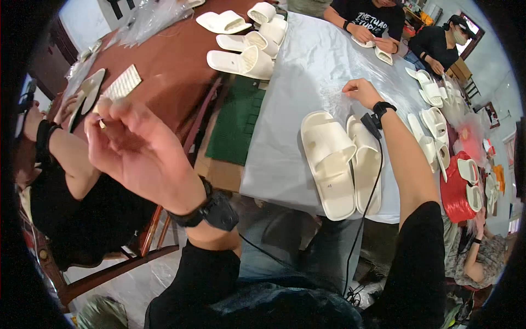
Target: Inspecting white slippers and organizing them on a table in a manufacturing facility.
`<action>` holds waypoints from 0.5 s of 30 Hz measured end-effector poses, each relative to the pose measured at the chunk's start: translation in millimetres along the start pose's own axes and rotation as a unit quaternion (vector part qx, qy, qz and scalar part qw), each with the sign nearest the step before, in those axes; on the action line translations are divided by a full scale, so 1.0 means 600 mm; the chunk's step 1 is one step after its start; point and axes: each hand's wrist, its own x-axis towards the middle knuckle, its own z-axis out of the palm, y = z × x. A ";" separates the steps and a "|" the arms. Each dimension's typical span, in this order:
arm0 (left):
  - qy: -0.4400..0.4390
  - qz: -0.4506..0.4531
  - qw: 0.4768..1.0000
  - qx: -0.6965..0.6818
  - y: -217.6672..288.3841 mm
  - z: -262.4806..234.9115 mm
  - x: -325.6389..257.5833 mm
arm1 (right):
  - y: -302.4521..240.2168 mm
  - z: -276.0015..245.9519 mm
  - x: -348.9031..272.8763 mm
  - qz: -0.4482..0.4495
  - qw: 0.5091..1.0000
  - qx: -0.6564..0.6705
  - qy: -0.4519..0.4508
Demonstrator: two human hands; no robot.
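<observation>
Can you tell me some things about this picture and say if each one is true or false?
1. Two cream slippers lie side by side on the pale tablecloth. True.
2. The right hand is holding a slipper. False: it rests on the cloth beyond the pair, touching thin clear plastic, apart from the slippers.
3. The left hand is raised in the air, away from the table. True.
4. The left hand is wearing a glove. False: it is bare, with a black wrist device strapped on.
5. The slippers on the brown table are black. False: those slippers are cream-white too.
</observation>
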 end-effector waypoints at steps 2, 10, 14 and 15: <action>-0.007 -0.053 0.998 0.024 0.015 0.013 -0.034 | -0.033 -0.006 -0.018 -0.024 0.999 -0.033 0.016; -0.115 -0.341 0.895 0.264 -0.043 0.028 -0.210 | -0.294 0.004 -0.299 -0.022 0.904 0.419 -0.081; -0.141 -0.355 0.884 0.269 -0.078 0.007 -0.260 | -0.316 0.035 -0.437 0.052 0.797 0.577 -0.170; -0.141 -0.358 0.879 0.281 -0.087 0.004 -0.270 | -0.322 0.042 -0.466 0.092 0.784 0.598 -0.137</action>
